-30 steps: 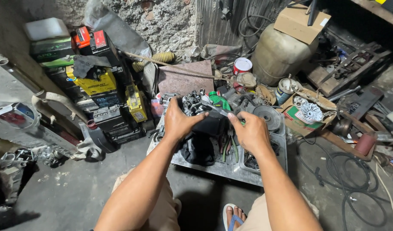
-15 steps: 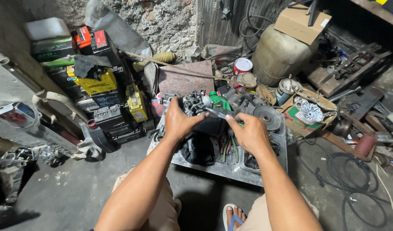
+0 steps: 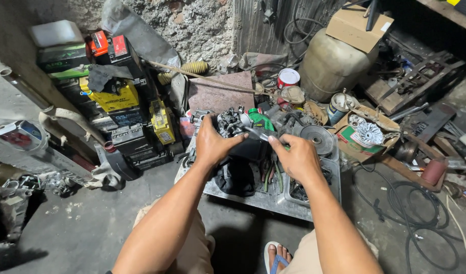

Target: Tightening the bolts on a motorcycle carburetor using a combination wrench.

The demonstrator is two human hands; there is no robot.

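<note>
Both hands work above the metal tray (image 3: 273,200): left hand (image 3: 215,144) grips the engine part (image 3: 232,124), right hand (image 3: 294,157) fingers pinch a tool (image 3: 258,133), its work unfinished.

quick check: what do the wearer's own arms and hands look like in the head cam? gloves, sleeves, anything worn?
Both arms are bare to the frame edge, with no sleeves showing. Left hand and right hand wear no gloves; no watch, ring or wristband is visible. Beige trousers cover the knees, and one foot wears a blue-strapped flip-flop.
</note>
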